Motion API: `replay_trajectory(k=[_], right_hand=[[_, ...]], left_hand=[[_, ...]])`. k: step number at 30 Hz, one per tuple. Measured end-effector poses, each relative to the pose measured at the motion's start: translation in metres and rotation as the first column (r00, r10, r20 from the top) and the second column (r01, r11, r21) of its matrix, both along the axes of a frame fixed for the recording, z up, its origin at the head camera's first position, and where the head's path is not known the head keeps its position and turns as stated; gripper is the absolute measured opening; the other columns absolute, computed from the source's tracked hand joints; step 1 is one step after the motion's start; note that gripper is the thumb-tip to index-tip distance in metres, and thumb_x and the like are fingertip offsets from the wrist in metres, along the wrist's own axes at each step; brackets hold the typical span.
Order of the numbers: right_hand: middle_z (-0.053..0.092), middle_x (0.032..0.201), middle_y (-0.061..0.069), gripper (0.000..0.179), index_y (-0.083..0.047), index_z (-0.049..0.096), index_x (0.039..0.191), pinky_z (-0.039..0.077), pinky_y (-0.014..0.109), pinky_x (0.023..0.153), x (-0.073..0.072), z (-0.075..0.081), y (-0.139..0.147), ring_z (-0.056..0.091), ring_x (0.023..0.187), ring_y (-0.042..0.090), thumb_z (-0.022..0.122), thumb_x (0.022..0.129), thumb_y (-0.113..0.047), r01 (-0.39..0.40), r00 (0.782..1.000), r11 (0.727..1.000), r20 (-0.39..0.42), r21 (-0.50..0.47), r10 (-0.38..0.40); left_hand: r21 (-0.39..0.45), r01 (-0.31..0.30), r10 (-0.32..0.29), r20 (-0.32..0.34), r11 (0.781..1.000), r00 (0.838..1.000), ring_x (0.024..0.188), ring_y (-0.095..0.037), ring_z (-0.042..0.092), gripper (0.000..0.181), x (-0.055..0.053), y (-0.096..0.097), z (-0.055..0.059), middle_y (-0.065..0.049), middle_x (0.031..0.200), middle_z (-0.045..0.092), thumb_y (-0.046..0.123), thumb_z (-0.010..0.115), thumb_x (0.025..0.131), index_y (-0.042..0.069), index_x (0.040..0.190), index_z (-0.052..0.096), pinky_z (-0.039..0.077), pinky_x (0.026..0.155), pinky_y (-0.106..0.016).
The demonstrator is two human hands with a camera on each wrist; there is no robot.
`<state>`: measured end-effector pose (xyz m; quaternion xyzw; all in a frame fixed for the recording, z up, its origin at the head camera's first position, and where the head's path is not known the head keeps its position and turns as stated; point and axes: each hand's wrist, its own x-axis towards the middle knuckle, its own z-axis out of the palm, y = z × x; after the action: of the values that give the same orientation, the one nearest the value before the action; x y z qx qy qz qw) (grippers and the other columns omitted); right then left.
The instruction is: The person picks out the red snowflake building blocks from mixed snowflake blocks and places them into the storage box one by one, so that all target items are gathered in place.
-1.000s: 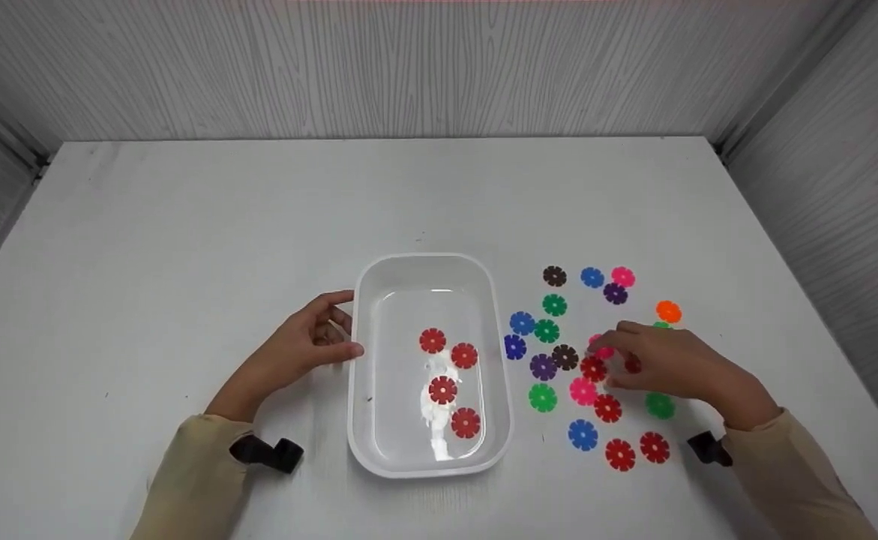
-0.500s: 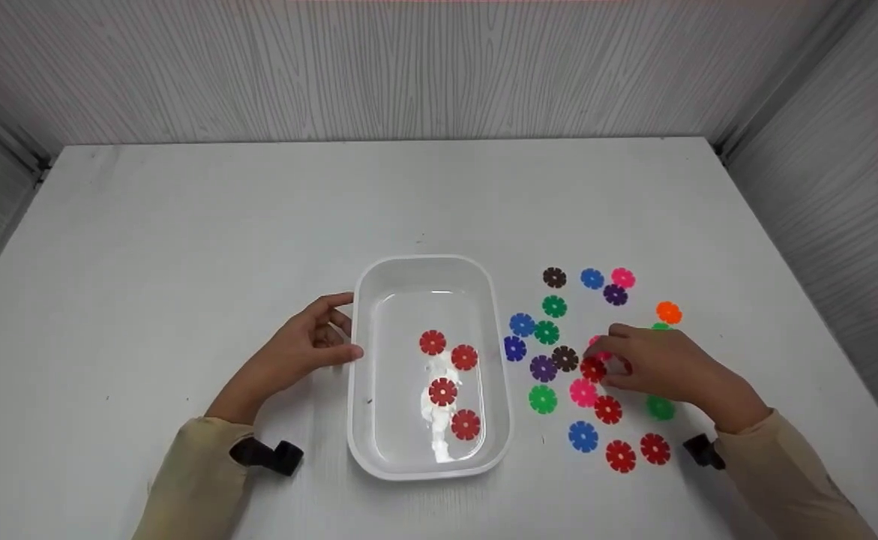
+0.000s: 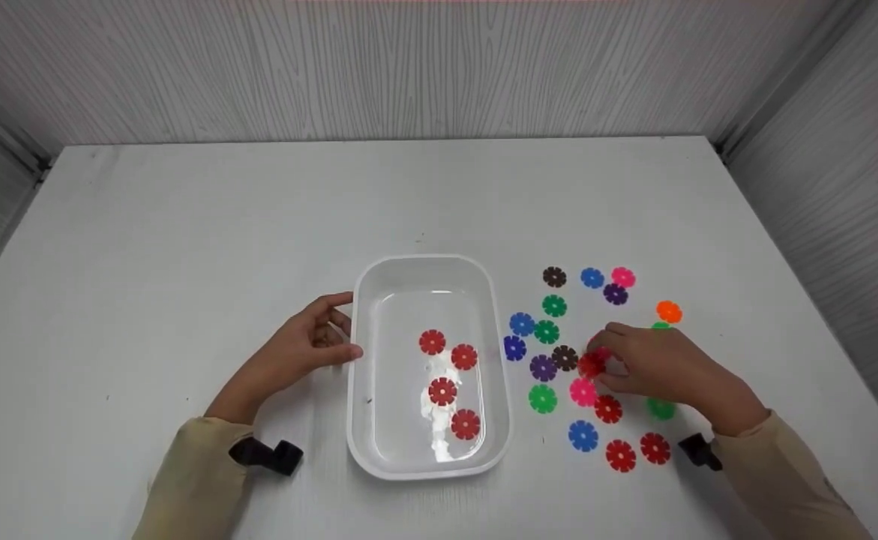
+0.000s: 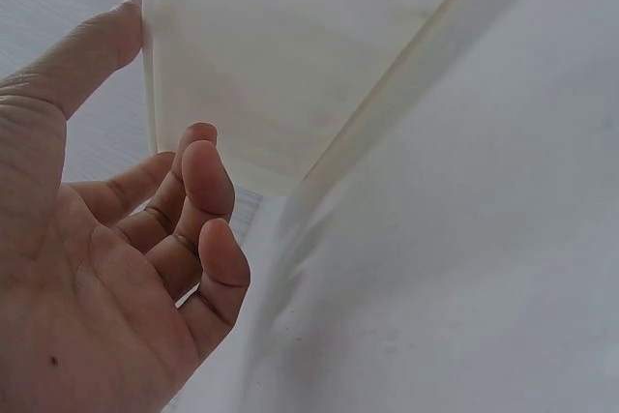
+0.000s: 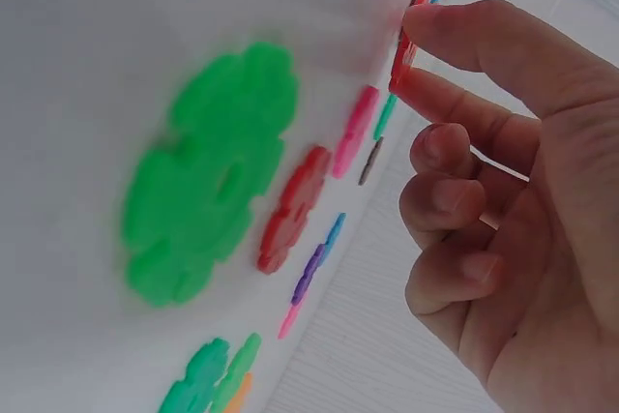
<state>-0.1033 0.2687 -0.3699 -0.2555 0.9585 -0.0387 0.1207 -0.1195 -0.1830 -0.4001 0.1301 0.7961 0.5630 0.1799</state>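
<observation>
My right hand (image 3: 660, 364) pinches a red snowflake disc (image 3: 591, 365) by thumb and forefinger, among flat notched plastic discs at the right. In the right wrist view that red disc (image 5: 405, 57) stands on edge between thumb and forefinger, the other fingers curled. A pink disc is partly hidden behind this hand. At the left side of a white tray (image 3: 364, 450), my left hand (image 3: 300, 345) rests its thumb tip on the rim; its forefinger touches the outer wall. In the left wrist view the left hand (image 4: 126, 229) shows its remaining fingers loosely bent beside the tray wall (image 4: 280, 65).
Several red discs (image 3: 442, 391) lie inside the tray. Right of it are loose discs: blue (image 3: 582, 436), green (image 3: 543, 398), purple (image 3: 543, 367), brown (image 3: 555, 277), orange (image 3: 669, 311) and more red (image 3: 620, 455). A panel wall (image 3: 379, 67) borders the white table's far edge.
The right thumb and forefinger have closed on the red disc and tilted it slightly off the table. The left hand and tray look unmoved.
</observation>
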Motion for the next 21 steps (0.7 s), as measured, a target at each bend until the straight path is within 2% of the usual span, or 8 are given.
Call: replay_trajectory(k=[4,11,18,21], right_hand=[[0.063,0.09,-0.001,0.038,-0.015,0.064,0.11,0.04,0.018,0.049,0.0,0.008,-0.007,0.044,0.05,0.003,0.077,0.078,-0.029,0.022,1.0,0.998,0.01,-0.052,-0.022],[0.063,0.091,0.0,0.034,-0.019,0.063,0.114,0.045,0.019,0.054,0.001,0.029,-0.032,0.052,0.069,0.008,0.072,0.082,-0.026,0.068,0.996,0.99,0.062,-0.121,-0.061],[0.061,0.086,-0.001,0.042,-0.016,0.062,0.116,0.045,0.018,0.055,0.001,0.045,-0.061,0.053,0.07,0.009,0.078,0.077,-0.024,-0.019,1.0,0.982,0.016,-0.186,0.022],[0.06,0.084,-0.001,0.046,-0.014,0.061,0.117,0.046,0.018,0.057,0.001,0.049,-0.075,0.053,0.068,0.009,0.08,0.076,-0.025,-0.042,0.999,0.976,0.022,-0.212,0.048]], left_hand=[[-0.003,-0.002,0.002,0.003,1.0,1.0,0.084,-0.01,0.059,0.074,-0.001,0.0,0.001,-0.009,0.108,0.054,0.021,0.075,0.084,0.008,0.145,0.036,0.048,0.073,-0.02],[-0.003,0.001,-0.001,0.007,1.0,1.0,0.083,-0.009,0.058,0.075,-0.002,0.0,0.001,-0.009,0.108,0.054,0.021,0.075,0.084,0.007,0.146,0.035,0.048,0.073,-0.021],[-0.023,-0.011,0.011,0.009,1.0,1.0,0.084,-0.01,0.059,0.075,0.0,0.0,0.002,-0.009,0.109,0.055,0.023,0.075,0.083,0.008,0.145,0.036,0.049,0.073,-0.021],[-0.025,-0.014,0.014,0.014,1.0,1.0,0.084,-0.011,0.059,0.075,0.001,0.0,0.002,-0.009,0.109,0.054,0.023,0.075,0.083,0.01,0.146,0.036,0.049,0.074,-0.022]])
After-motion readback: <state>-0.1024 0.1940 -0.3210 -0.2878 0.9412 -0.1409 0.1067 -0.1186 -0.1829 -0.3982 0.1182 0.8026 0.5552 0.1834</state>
